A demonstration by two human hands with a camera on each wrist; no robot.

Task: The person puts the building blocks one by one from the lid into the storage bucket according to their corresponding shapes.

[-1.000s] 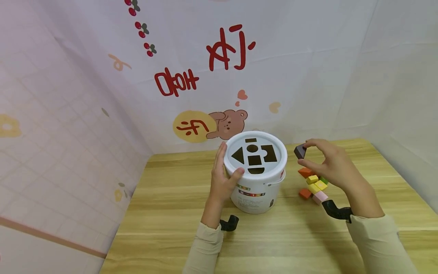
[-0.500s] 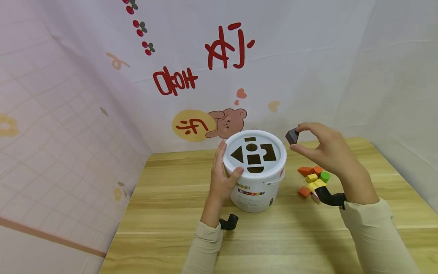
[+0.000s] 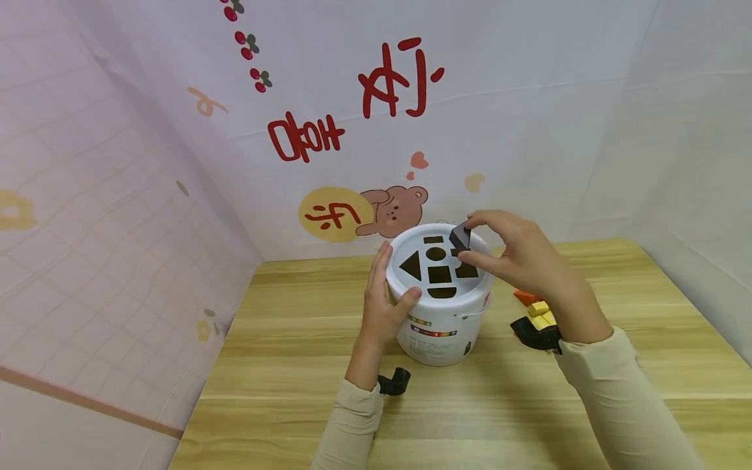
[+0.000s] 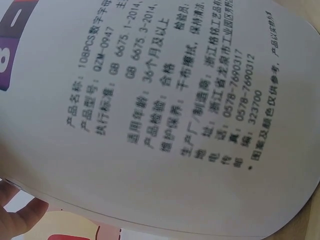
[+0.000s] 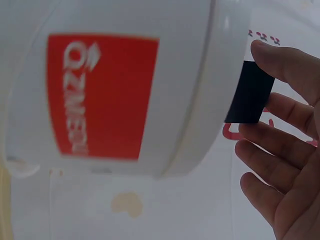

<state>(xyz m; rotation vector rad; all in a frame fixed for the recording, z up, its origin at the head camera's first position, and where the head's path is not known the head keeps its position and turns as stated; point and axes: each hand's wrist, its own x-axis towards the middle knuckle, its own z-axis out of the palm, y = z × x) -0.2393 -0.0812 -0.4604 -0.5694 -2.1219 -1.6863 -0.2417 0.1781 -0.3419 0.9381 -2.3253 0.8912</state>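
Note:
A white bucket [image 3: 437, 339] stands on the table, its lid [image 3: 399, 281] cut with differently shaped holes. My left hand [image 3: 383, 312] grips the bucket's left side, with the thumb over the lid's front rim. Between thumb and fingers, my right hand [image 3: 517, 251] pinches a dark grey triangular block [image 3: 461, 236] over the lid's right part. The block partly covers the notched hole. In the right wrist view, the dark block [image 5: 251, 93] shows beyond the lid's edge, partly hidden by it; whether it touches the lid cannot be told.
Right of the bucket lie small blocks: an orange one [image 3: 526, 297] and yellow ones [image 3: 538, 308], partly hidden by the right arm and its black wrist mount [image 3: 534, 334]. A white printed cloth [image 3: 529, 130] hangs behind the wooden table [image 3: 282, 346].
My right hand has carried the dark block up and leftward, from above the loose blocks to over the lid. My left hand has stayed on the bucket.

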